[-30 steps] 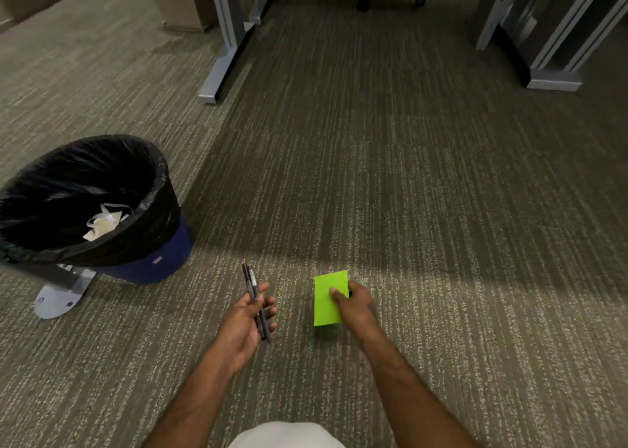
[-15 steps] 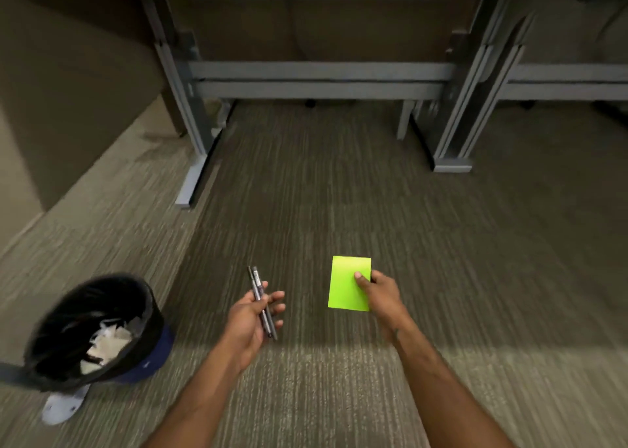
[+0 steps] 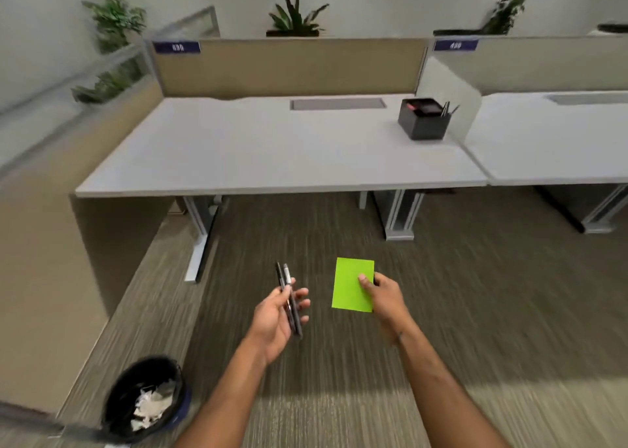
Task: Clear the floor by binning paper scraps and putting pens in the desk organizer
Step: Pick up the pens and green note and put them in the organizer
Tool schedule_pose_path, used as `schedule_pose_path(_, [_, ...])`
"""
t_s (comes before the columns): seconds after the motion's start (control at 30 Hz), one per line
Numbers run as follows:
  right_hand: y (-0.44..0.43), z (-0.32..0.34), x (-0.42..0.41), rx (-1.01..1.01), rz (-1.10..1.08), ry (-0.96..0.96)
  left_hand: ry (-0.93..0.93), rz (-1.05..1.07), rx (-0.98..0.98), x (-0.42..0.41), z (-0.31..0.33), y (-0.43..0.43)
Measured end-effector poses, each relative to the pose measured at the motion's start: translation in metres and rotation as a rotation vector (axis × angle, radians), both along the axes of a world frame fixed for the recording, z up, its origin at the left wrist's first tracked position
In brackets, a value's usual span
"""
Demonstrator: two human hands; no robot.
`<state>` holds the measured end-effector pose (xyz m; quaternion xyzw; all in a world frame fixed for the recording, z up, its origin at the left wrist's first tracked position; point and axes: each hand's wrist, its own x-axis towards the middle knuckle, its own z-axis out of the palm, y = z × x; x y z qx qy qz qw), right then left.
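Potted plants [image 3: 295,16] line the wall behind a beige divider panel [image 3: 289,67] with blue labels [image 3: 176,47].

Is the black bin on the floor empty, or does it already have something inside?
Not empty. The bin holds crumpled white paper scraps, visible against its black liner through the open top.

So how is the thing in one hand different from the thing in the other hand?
The left hand holds two pens, dark, thin and long; the right hand holds one green paper, bright, flat and wide. The pens lie across the left hand's curled fingers, while the green paper is pinched at its edge under the right hand's thumb. Both are held up above the carpet.
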<state>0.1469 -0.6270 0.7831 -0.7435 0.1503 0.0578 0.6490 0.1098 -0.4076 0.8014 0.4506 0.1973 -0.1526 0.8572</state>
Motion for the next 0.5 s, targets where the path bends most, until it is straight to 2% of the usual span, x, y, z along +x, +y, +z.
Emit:
schedule_pose_path(0.2, [-0.038, 0.083, 0.021, 0.054, 0.023, -0.05, -0.036, 0.036, 0.007, 0.023, 0.081, -0.042])
schedule_pose_path(0.5, [-0.094, 0.131, 0.069, 0.195, 0.026, -0.09, -0.103, 0.037, -0.007, 0.076, 0.131, -0.081])
